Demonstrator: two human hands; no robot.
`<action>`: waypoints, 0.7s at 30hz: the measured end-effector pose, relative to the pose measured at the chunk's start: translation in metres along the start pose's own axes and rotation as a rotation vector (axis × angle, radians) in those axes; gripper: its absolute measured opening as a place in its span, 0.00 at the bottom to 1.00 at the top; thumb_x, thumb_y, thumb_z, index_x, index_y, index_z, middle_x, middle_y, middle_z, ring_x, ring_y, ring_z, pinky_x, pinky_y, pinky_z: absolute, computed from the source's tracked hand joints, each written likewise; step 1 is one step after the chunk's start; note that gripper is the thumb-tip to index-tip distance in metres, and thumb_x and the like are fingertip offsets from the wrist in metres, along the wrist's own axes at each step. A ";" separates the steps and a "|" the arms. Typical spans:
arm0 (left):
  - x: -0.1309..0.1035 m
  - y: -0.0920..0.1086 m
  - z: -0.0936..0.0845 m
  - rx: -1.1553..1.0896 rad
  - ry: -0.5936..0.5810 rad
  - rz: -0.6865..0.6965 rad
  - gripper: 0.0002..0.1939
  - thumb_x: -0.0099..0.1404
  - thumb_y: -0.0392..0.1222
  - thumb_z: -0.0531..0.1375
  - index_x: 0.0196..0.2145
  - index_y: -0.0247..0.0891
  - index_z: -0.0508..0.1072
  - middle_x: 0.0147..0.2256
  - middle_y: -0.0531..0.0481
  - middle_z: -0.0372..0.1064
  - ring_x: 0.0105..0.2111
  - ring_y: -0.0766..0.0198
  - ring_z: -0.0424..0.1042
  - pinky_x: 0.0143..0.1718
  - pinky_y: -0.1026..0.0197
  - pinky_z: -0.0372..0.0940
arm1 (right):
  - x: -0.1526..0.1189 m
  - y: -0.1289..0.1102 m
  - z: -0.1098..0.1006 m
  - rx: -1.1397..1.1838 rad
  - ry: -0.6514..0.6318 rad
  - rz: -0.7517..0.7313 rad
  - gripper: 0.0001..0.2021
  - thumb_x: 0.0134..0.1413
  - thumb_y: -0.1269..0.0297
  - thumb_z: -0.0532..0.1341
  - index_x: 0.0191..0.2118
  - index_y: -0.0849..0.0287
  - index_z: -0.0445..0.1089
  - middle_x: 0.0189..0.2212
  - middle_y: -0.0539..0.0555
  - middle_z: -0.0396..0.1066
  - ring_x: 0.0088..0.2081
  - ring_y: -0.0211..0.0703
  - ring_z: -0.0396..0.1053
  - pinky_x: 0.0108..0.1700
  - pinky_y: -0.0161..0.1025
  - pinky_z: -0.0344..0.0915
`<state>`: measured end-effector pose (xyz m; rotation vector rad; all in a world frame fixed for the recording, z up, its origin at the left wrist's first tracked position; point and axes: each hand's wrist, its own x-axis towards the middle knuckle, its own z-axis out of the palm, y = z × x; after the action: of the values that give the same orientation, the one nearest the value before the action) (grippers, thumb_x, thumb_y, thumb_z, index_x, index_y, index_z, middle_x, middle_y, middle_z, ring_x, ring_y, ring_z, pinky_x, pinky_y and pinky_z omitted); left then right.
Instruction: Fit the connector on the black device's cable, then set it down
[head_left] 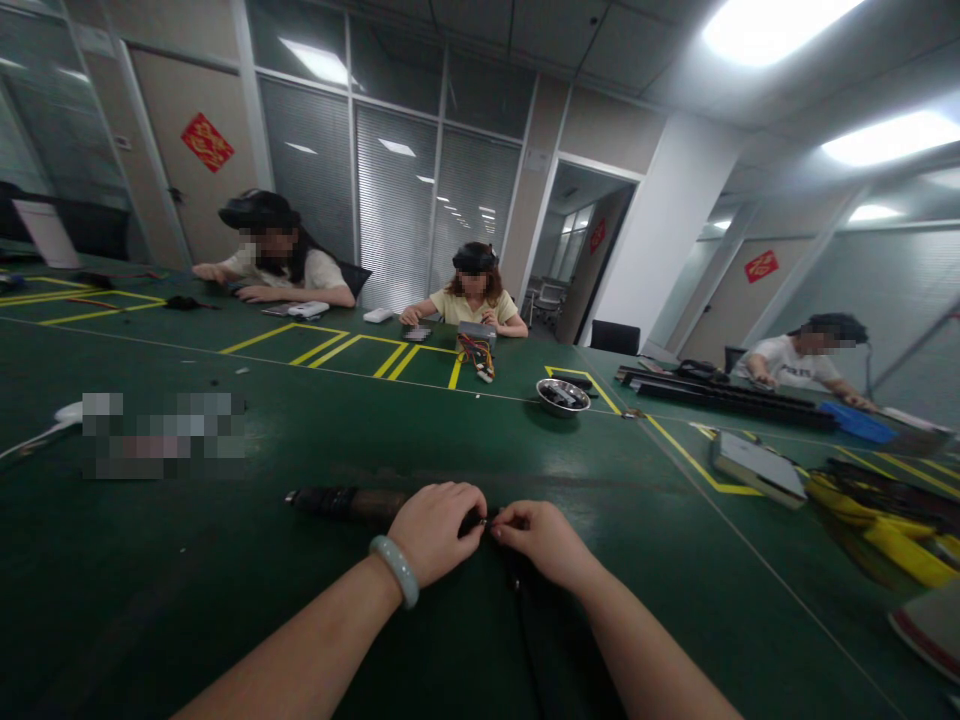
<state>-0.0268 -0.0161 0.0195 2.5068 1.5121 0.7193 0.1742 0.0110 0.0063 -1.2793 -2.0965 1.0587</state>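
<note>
A long, dark, cylindrical power tool (360, 503), shaped like an electric screwdriver, lies across the green table with its narrow tip to the left. My left hand (436, 530), wearing a pale green bangle (394, 570), is closed round the tool's right end. Close beside it, my right hand (544, 540) is closed in a pinch at that same end; a tiny bright spot shows between the two hands, and what the right fingertips grip is too small to tell. A dark cord (525, 620) runs from below my right hand toward the table's near edge.
Beyond my hands stands a metal bowl (562, 397) of small dark parts. To the right are a grey box (757, 468) and a yellow-and-black tool bag (885, 510). A white cable (37, 440) lies left. Three people work around the green table (300, 620).
</note>
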 end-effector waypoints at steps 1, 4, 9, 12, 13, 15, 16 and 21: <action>0.000 0.000 0.000 -0.001 -0.004 0.004 0.05 0.61 0.41 0.56 0.36 0.42 0.70 0.36 0.52 0.70 0.37 0.60 0.69 0.40 0.56 0.62 | 0.000 0.001 0.000 0.000 -0.002 0.001 0.08 0.52 0.62 0.61 0.35 0.58 0.76 0.31 0.50 0.75 0.32 0.39 0.69 0.34 0.33 0.60; 0.000 -0.001 0.000 -0.004 -0.014 0.006 0.06 0.60 0.38 0.56 0.36 0.43 0.69 0.36 0.53 0.70 0.38 0.60 0.68 0.41 0.56 0.61 | 0.000 0.001 0.000 0.002 0.001 0.004 0.08 0.52 0.61 0.61 0.35 0.58 0.76 0.30 0.50 0.75 0.32 0.39 0.69 0.34 0.33 0.60; -0.001 0.000 -0.002 -0.016 0.000 -0.011 0.09 0.60 0.38 0.56 0.39 0.43 0.68 0.37 0.53 0.70 0.39 0.59 0.68 0.42 0.55 0.61 | -0.001 -0.001 0.000 0.002 0.000 0.005 0.08 0.52 0.62 0.61 0.34 0.59 0.76 0.30 0.50 0.74 0.32 0.39 0.68 0.34 0.33 0.60; -0.002 0.002 -0.003 -0.010 0.001 -0.008 0.10 0.59 0.37 0.56 0.39 0.43 0.68 0.37 0.53 0.70 0.39 0.59 0.68 0.42 0.56 0.61 | -0.001 -0.002 0.000 0.010 0.003 0.010 0.08 0.52 0.62 0.61 0.34 0.59 0.76 0.29 0.50 0.74 0.31 0.38 0.68 0.33 0.32 0.59; -0.002 0.002 -0.003 -0.007 0.000 -0.010 0.10 0.59 0.37 0.55 0.39 0.43 0.68 0.37 0.52 0.70 0.39 0.59 0.68 0.41 0.56 0.61 | 0.000 -0.001 0.000 0.014 0.002 0.009 0.08 0.52 0.62 0.61 0.34 0.59 0.75 0.29 0.50 0.74 0.31 0.38 0.68 0.33 0.32 0.59; -0.002 0.003 -0.003 -0.002 -0.009 -0.016 0.10 0.59 0.36 0.55 0.39 0.43 0.69 0.37 0.52 0.70 0.39 0.59 0.68 0.41 0.56 0.60 | 0.000 -0.001 0.000 0.016 0.003 0.005 0.08 0.52 0.62 0.61 0.34 0.58 0.75 0.29 0.49 0.74 0.31 0.38 0.68 0.33 0.32 0.59; -0.002 0.003 -0.003 0.000 -0.012 -0.021 0.09 0.59 0.36 0.55 0.39 0.42 0.69 0.37 0.52 0.70 0.39 0.59 0.68 0.41 0.56 0.60 | 0.000 -0.001 0.000 0.014 0.003 0.004 0.08 0.52 0.62 0.61 0.34 0.58 0.75 0.29 0.49 0.74 0.31 0.38 0.68 0.33 0.32 0.59; 0.000 0.002 -0.001 0.001 -0.007 -0.017 0.08 0.59 0.37 0.55 0.38 0.43 0.69 0.36 0.53 0.70 0.39 0.60 0.68 0.42 0.56 0.60 | 0.000 -0.001 0.000 0.006 0.006 0.011 0.08 0.51 0.62 0.61 0.33 0.59 0.75 0.29 0.49 0.74 0.30 0.38 0.68 0.33 0.32 0.59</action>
<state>-0.0261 -0.0172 0.0206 2.4912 1.5294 0.7063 0.1737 0.0107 0.0066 -1.2916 -2.0825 1.0638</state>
